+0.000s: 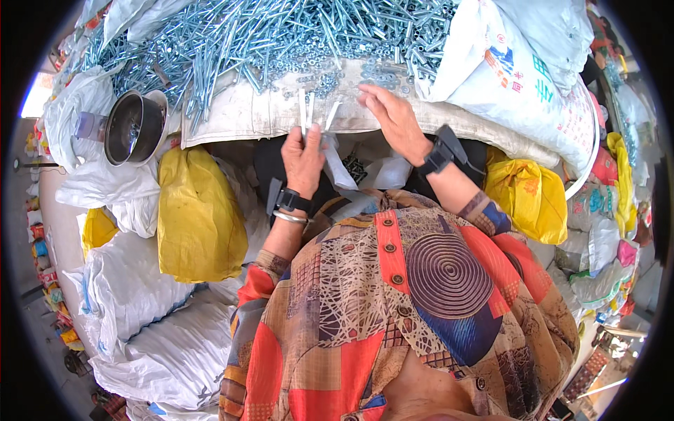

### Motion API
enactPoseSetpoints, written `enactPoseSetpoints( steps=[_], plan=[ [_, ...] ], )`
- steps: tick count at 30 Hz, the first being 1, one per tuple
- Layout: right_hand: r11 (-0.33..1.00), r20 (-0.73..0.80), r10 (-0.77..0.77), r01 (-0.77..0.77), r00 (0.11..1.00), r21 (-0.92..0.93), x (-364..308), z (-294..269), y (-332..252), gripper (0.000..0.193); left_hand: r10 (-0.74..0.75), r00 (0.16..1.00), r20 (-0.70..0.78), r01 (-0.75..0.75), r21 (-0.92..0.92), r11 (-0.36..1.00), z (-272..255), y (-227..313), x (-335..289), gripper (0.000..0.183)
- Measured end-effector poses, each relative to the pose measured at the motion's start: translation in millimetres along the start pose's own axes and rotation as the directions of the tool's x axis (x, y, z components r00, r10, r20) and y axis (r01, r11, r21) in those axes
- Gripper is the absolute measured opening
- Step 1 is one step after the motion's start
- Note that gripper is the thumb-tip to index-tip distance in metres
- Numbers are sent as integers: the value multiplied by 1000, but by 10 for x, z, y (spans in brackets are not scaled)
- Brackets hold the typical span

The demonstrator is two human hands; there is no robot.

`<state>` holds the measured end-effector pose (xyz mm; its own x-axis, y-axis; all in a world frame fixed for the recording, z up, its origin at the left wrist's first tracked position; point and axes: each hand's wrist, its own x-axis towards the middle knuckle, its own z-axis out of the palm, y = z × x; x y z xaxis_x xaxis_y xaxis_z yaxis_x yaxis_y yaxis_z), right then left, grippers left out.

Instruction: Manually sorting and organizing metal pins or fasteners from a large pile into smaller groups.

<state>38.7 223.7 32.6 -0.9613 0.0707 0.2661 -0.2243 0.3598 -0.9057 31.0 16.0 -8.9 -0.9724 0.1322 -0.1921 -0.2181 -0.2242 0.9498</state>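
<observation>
Upright in my left hand [303, 163] stand three thin, pale metal rods [302, 109], bright enough that their kind is hard to make out. Thumb and fingers close round their lower ends, at the front edge of the cloth-covered work surface [239, 112]. My right hand [394, 121] is to the right of them, fingers stretched toward the left with nothing visible in them. Ahead lies a large heap of long silver bolts [239, 42], with small nuts and washers [319, 59] scattered along its near side. Below my hands, an opened white bag [340, 163] holds small metal parts [355, 168].
A dark metal pot [133, 128] with a few parts inside stands at the left. Yellow sacks [200, 217] [526, 200] hang on both sides. A big white printed sack [519, 77] leans over the surface at the right. More white sacks [165, 337] lie at lower left.
</observation>
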Motion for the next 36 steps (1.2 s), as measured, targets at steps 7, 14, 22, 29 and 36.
enactPoseSetpoints(
  steps=[7,14,22,29,36],
  plan=[
    [724,335,-298,440,894,-531,496,283,376,36,159,985,-65,-143,199,970,-283,55,209,34],
    [517,427,-411,591,806,-619,308,216,309,32,101,994,-44,-94,133,987,-342,67,180,36],
    [617,231,-270,352,935,-703,316,-195,476,15,101,995,17,-102,128,987,-316,46,192,35],
    [603,224,-108,243,969,-760,369,-135,459,13,125,992,34,-129,119,985,-352,-1,209,28],
    [851,281,-139,259,950,-457,481,-254,522,7,132,990,50,-137,104,985,-343,8,193,28]
  ],
)
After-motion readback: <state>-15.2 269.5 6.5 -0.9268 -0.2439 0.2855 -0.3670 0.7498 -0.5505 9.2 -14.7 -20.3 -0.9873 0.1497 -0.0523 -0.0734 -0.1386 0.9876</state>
